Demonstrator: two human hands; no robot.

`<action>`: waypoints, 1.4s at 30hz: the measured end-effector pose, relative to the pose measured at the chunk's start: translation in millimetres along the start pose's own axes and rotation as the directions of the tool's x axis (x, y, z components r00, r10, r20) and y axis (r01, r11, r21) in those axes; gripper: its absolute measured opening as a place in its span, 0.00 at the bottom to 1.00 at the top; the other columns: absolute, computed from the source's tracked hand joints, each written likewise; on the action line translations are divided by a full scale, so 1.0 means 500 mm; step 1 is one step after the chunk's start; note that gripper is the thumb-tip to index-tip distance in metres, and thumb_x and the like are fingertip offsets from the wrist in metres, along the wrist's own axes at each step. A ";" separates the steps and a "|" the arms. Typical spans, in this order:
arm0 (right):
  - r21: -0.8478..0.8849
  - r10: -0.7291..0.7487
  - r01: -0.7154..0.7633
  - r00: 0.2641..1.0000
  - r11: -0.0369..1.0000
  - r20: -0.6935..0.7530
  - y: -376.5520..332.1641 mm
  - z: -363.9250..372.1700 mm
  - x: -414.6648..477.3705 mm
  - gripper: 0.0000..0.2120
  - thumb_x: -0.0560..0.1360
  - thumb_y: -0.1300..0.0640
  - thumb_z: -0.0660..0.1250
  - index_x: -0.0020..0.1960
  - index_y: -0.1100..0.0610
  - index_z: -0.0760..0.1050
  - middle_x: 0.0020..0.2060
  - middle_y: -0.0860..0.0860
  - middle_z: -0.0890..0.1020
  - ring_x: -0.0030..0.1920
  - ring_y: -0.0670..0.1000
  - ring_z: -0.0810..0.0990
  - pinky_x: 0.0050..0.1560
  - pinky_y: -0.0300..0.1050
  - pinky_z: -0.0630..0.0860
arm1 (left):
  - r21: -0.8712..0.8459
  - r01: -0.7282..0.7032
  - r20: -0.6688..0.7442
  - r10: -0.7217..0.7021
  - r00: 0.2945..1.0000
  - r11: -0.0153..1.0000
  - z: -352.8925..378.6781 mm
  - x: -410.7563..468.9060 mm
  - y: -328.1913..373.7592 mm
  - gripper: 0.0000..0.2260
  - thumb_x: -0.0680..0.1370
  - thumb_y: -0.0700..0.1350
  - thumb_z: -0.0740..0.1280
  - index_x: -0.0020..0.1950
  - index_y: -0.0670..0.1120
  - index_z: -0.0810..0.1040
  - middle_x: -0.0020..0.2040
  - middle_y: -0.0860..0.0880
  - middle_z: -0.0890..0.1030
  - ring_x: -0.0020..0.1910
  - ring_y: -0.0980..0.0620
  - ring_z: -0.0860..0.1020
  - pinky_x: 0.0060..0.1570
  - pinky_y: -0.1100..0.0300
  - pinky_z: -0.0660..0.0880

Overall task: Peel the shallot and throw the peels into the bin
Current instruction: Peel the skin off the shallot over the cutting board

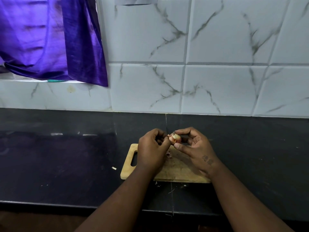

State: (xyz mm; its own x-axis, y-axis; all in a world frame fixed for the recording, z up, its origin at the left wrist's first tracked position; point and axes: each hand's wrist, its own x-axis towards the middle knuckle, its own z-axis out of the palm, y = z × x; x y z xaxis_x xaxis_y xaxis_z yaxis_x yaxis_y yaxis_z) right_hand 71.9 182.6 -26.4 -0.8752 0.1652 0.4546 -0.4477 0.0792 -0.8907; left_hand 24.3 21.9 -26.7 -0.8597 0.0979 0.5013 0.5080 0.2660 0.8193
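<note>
A small pinkish shallot (175, 139) is held above the far edge of a wooden cutting board (177, 169). My right hand (194, 146) pinches it between thumb and forefinger. My left hand (151, 148) has its fingers curled at the shallot's left end, pinching its skin. A purplish peel piece (168, 154) lies on the board just below the hands. No bin is in view.
The board lies on a dark stone countertop (66, 156) against a white marbled tile wall (184, 64). A purple cloth (50, 39) hangs at the upper left. Small peel scraps (114, 168) lie on the counter left of the board and near its front edge.
</note>
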 end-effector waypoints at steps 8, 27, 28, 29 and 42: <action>0.228 0.062 -0.046 0.996 0.973 -0.067 -0.002 -0.008 0.005 0.19 0.73 0.72 0.74 0.62 0.61 0.79 0.60 0.60 0.85 0.65 0.61 0.82 0.67 0.58 0.78 | 0.112 0.076 0.114 -0.089 0.990 0.991 0.004 0.002 -0.007 0.03 0.78 0.42 0.71 0.44 0.49 0.83 0.39 0.51 0.85 0.37 0.51 0.86 0.41 0.43 0.86; 0.110 0.087 -0.084 0.996 0.990 -0.029 -0.011 -0.003 -0.001 0.21 0.70 0.73 0.76 0.60 0.62 0.79 0.57 0.59 0.86 0.58 0.58 0.85 0.56 0.46 0.83 | -0.048 -0.011 0.062 0.014 0.998 0.999 -0.003 -0.004 0.009 0.06 0.80 0.42 0.71 0.46 0.48 0.86 0.40 0.51 0.86 0.42 0.50 0.84 0.42 0.46 0.83; 0.108 0.083 -0.079 0.996 0.991 -0.034 -0.010 -0.003 0.000 0.21 0.70 0.73 0.76 0.60 0.62 0.79 0.58 0.59 0.85 0.59 0.59 0.85 0.57 0.46 0.83 | -0.048 -0.017 0.064 0.020 0.998 0.999 -0.002 -0.005 0.008 0.06 0.80 0.42 0.71 0.46 0.48 0.86 0.40 0.51 0.86 0.42 0.51 0.84 0.42 0.48 0.82; 0.106 0.080 -0.076 0.996 0.991 -0.038 -0.010 -0.003 0.000 0.21 0.70 0.73 0.76 0.60 0.62 0.79 0.58 0.59 0.85 0.60 0.61 0.84 0.57 0.47 0.83 | -0.046 -0.025 0.068 0.028 0.997 0.999 -0.001 -0.005 0.009 0.05 0.80 0.43 0.71 0.46 0.49 0.86 0.40 0.52 0.86 0.42 0.52 0.84 0.42 0.50 0.82; 0.393 0.111 -0.123 0.992 0.911 0.052 -0.024 0.000 0.001 0.24 0.70 0.69 0.72 0.65 0.63 0.78 0.60 0.60 0.85 0.57 0.56 0.85 0.56 0.46 0.84 | 0.185 0.076 0.100 -0.096 0.990 0.980 0.000 0.001 -0.001 0.07 0.79 0.50 0.70 0.43 0.50 0.83 0.37 0.50 0.85 0.38 0.49 0.83 0.41 0.43 0.84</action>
State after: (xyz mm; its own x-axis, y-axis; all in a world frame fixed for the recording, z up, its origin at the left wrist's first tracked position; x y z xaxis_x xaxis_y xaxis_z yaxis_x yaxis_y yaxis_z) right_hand 77.1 181.9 -15.4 -0.9279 0.1218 0.3524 -0.3727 -0.3347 -0.8655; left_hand 23.8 21.8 -26.8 -0.9054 0.1671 0.3902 0.4224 0.4457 0.7893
